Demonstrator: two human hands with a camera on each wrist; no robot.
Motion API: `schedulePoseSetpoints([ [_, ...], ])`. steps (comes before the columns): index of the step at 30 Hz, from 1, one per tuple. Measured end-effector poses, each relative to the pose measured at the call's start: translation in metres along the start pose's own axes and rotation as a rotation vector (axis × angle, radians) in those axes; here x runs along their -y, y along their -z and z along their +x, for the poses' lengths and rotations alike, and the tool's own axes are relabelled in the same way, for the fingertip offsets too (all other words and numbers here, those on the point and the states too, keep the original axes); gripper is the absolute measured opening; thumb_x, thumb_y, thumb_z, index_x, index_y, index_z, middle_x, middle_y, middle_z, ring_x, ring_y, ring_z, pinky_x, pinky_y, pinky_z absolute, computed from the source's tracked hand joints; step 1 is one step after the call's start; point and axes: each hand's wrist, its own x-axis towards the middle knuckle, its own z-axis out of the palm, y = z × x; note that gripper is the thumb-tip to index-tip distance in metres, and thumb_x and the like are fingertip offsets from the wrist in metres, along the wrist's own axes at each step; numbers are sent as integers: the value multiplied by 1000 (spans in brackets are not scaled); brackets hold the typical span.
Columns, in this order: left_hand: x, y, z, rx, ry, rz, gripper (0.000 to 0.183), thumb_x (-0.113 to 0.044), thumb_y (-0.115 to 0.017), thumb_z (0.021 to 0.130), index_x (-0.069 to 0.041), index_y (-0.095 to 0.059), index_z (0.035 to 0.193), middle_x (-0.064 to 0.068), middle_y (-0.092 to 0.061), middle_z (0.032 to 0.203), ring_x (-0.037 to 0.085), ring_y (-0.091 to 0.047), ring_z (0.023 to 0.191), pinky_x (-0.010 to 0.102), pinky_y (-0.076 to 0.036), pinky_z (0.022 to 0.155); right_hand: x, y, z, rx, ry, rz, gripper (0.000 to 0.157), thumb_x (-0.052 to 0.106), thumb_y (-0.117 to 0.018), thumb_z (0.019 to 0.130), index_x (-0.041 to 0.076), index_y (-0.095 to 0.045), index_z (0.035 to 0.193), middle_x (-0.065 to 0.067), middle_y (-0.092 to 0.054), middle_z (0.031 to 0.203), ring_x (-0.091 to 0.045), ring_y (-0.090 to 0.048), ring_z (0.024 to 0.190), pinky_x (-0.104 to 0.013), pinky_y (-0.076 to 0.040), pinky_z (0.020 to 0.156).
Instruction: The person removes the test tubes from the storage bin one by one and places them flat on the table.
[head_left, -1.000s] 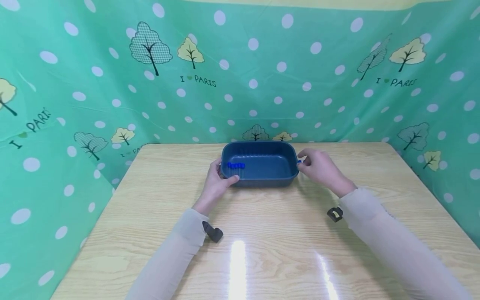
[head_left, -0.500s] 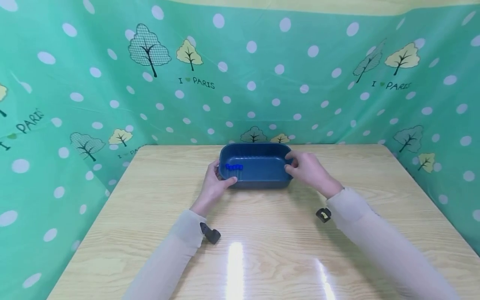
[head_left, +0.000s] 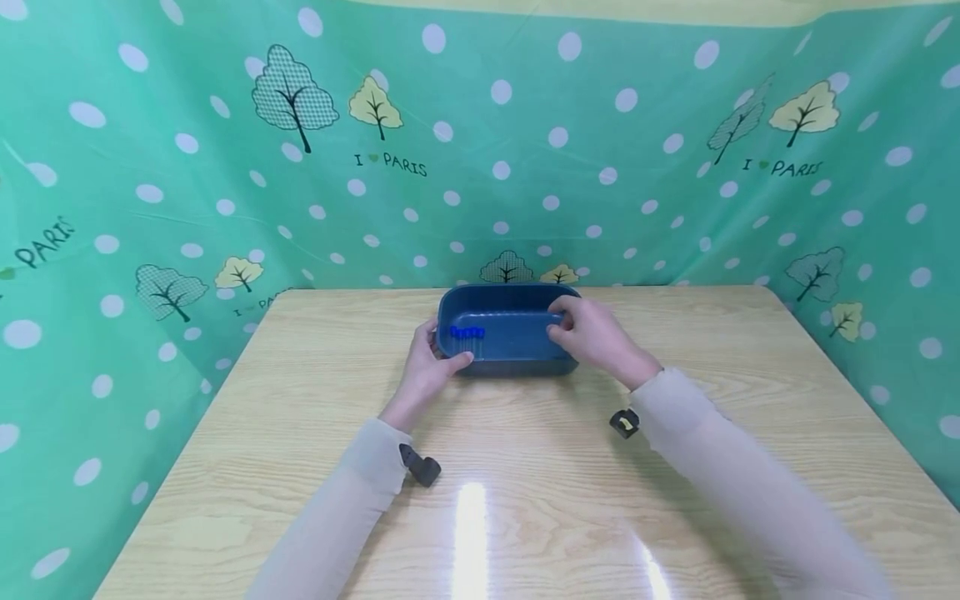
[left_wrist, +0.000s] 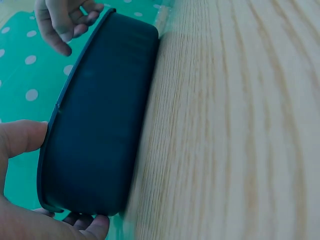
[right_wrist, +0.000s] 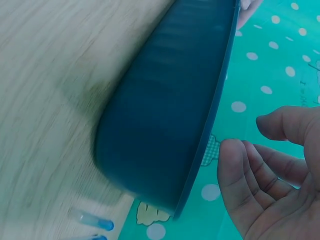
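- One dark blue bin (head_left: 517,360) sits upright at the far side of the wooden table (head_left: 540,475), near the patterned cloth (head_left: 495,183).
- About five small blue pieces (head_left: 467,332) lie in a row inside the bin, near its left end; they run together, so the count is not sure.
- Two blue-tipped sticks (right_wrist: 96,221) lie on the table just beyond the right end of the bin, seen in the right wrist view; the lower one is cut by the picture edge.
- Two hands are in view, one at each end of the bin, and two black wrist mounts (head_left: 422,467), one at each pale sleeve (head_left: 330,508).
- The left hand (head_left: 430,367) grips the bin's left end, thumb on the near rim, fingers bent round the end wall and touching it.
- The right hand (head_left: 596,332) is poised above the bin's right end, palm down and reaching inward. Its fingers are loosely bent, with a gap between thumb and forefinger; nothing shows in its hold.
- Both forearms slant inward from the near side of the table.
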Motion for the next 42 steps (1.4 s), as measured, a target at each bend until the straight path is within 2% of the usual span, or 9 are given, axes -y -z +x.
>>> schedulePoseSetpoints([
  [11,1,-1,0,-1,-20,-14,83,-14,-75,81,-10,-25,147,17,-36,145,32,-36,135,40,-37,108,15,-10,7,28,-13,3,33,21,-59,93,9,-58,123,-2,-63,79,-17,-55,54,-32,-47,52],
  [18,1,-1,-1,1,-27,-21,83,-13,-75,81,-9,-24,147,17,-36,145,32,-36,135,40,-37,108,19,-18,15,37,-2,17,32,20,-60,93,8,-58,123,-1,-64,81,-15,-57,60,-31,-49,56],
  [27,0,-1,1,1,-35,-33,82,-12,-75,81,-9,-25,146,18,-38,143,31,-38,134,40,-38,108,23,-27,26,42,16,29,33,18,-60,92,4,-59,122,-2,-63,78,-16,-56,56,-30,-47,53],
  [35,-1,-1,-1,10,-42,-33,83,-11,-75,81,-6,-24,147,20,-38,143,33,-38,133,39,-35,110,27,-40,36,54,-14,22,36,19,-62,91,3,-59,123,-4,-62,80,-17,-57,59,-30,-48,53],
  [42,0,0,-1,16,-25,-9,84,-15,-74,82,-9,-22,148,18,-35,146,33,-36,134,42,-35,109,30,-51,44,93,-38,23,37,20,-62,92,4,-57,125,-4,-62,85,-17,-59,63,-30,-50,55],
])
